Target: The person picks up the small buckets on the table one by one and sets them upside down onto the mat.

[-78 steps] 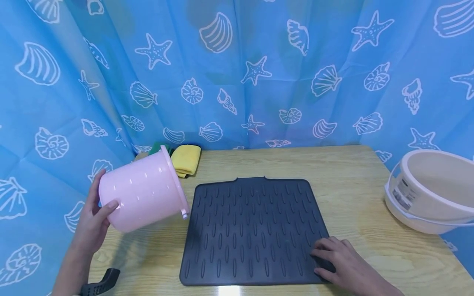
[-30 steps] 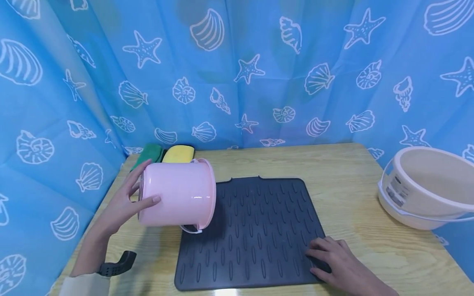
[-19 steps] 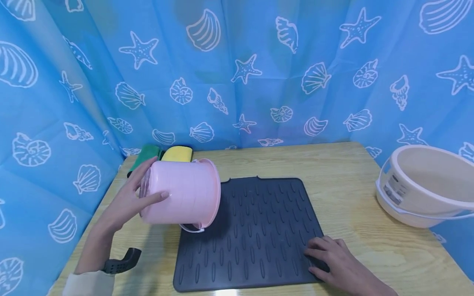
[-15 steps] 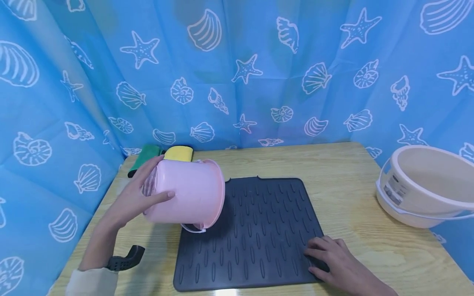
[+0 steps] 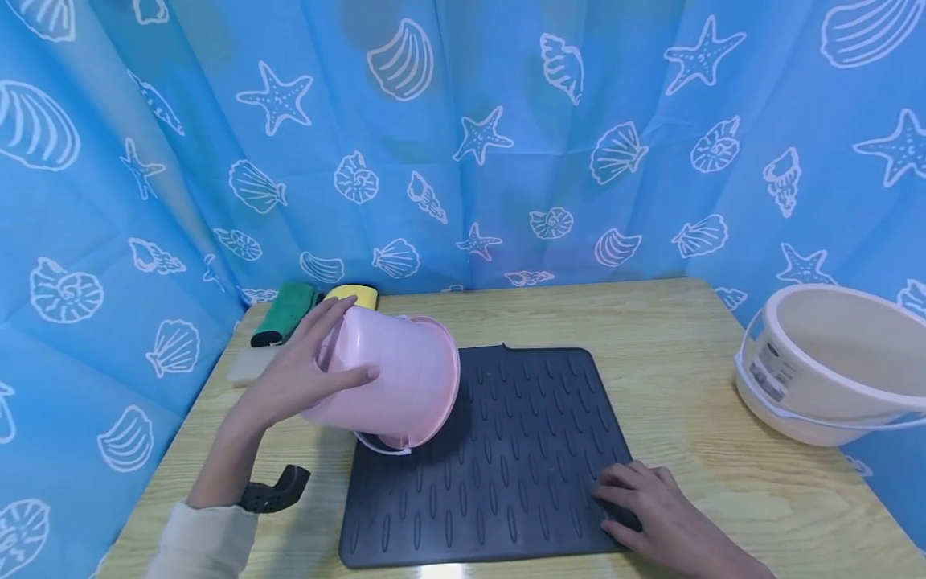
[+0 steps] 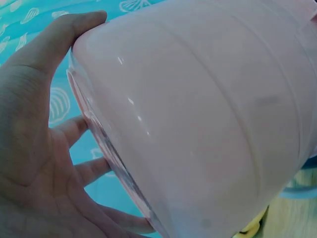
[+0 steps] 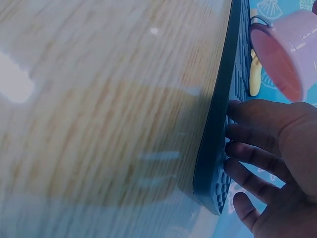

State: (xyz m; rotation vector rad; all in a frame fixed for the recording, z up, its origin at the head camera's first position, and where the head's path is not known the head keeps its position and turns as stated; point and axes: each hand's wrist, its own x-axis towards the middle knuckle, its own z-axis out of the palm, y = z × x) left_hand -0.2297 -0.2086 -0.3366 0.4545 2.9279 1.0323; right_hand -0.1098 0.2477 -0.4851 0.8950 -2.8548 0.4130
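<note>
A pink bucket (image 5: 398,374) lies tipped on its side in the head view, its mouth facing right and slightly down over the left part of the dark ribbed mat (image 5: 499,450). My left hand (image 5: 307,374) holds its base end, thumb along the side and fingers spread over the bottom, as the left wrist view also shows on the bucket (image 6: 178,119). The bucket's thin handle hangs below the rim. At the mat's right front corner my right hand (image 5: 647,507) rests with fingertips touching it; in the right wrist view those fingers (image 7: 252,156) are loosely bent.
A cream bucket (image 5: 817,386) stands at the table's right side. Back left lie a green cloth roll (image 5: 285,314), a yellow cloth (image 5: 365,295) and a pale block (image 5: 249,366). A blue shell-print curtain (image 5: 463,145) closes off the back and sides of the wooden table (image 5: 673,362).
My left hand has carried the pink bucket rightward from the table's left side to over the mat, its mouth turning downward. The pale block has come into view. My right hand stays put.
</note>
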